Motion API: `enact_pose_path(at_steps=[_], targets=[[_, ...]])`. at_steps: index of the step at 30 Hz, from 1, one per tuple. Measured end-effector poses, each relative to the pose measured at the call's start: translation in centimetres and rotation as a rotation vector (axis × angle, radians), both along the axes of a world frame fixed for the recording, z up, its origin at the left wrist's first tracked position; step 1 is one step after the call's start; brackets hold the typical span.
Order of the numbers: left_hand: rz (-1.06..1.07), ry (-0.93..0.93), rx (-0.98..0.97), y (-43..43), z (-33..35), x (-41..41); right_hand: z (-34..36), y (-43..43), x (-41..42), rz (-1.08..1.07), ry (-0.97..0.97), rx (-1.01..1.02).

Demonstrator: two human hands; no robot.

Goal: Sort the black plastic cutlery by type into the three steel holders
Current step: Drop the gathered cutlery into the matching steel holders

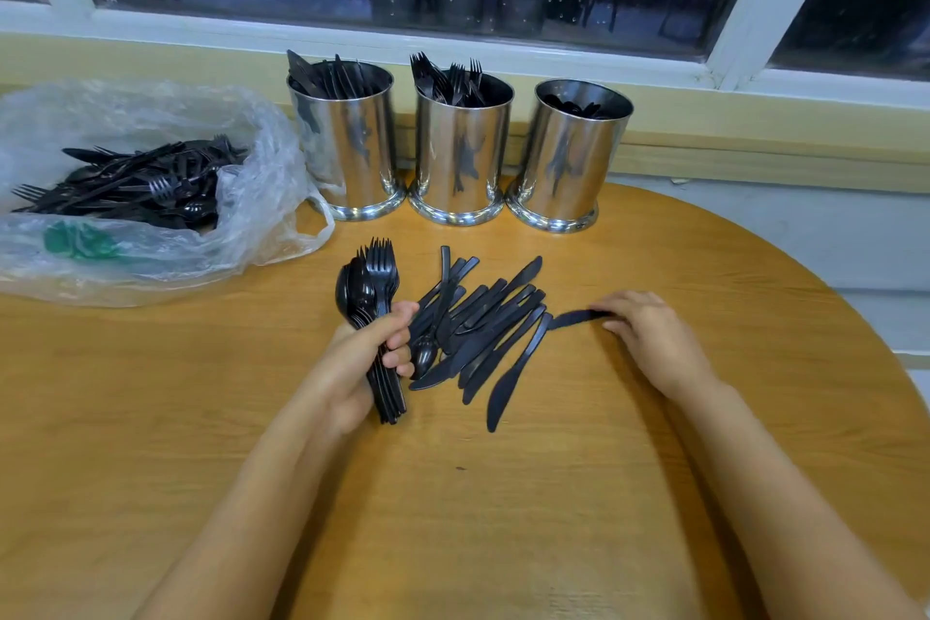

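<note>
Head view: your left hand [372, 347] grips a bundle of forks and spoons [375, 277] mid-frame; your right hand [649, 337] pinches a knife [573, 317] beside the loose knives [483, 322], below three steel holders [460, 141].

A pile of black plastic knives [483, 332] lies central on the round wooden surface [503, 519]. Three cylindrical steel holders [460, 151] stand at twelve o'clock, a clear plastic bag [261, 176] at ten, a black spoon-and-fork bundle [372, 282] in the left grip [362, 357] at nine, a single black knife [573, 317] in the right grip [651, 340] at three.
</note>
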State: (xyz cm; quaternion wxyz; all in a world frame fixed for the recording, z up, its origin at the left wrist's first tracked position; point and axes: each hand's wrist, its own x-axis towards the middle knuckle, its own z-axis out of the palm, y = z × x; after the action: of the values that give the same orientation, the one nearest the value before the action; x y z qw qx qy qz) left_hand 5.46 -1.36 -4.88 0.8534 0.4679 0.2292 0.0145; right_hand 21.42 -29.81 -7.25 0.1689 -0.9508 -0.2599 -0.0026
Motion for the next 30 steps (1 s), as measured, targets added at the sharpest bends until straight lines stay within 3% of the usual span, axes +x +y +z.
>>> enact_pose_path(at_steps=[4,12,18,30], targets=[[-0.002,-0.002,0.002,-0.3,-0.2,-0.1,-0.2,-0.7,-1.0,-0.012,-0.039,0.114],[0.004,0.000,-0.004,-0.8,-0.1,-0.6,-1.0,4.3,-4.0,0.379,0.128,0.176],[0.021,-0.003,0.007,-0.5,0.2,-1.1,-0.4,8.8,-4.2,0.459,0.072,0.078],[0.044,-0.012,-0.034,-0.1,0.3,-2.0,-0.2,9.0,-5.8,0.461,-0.083,-0.049]])
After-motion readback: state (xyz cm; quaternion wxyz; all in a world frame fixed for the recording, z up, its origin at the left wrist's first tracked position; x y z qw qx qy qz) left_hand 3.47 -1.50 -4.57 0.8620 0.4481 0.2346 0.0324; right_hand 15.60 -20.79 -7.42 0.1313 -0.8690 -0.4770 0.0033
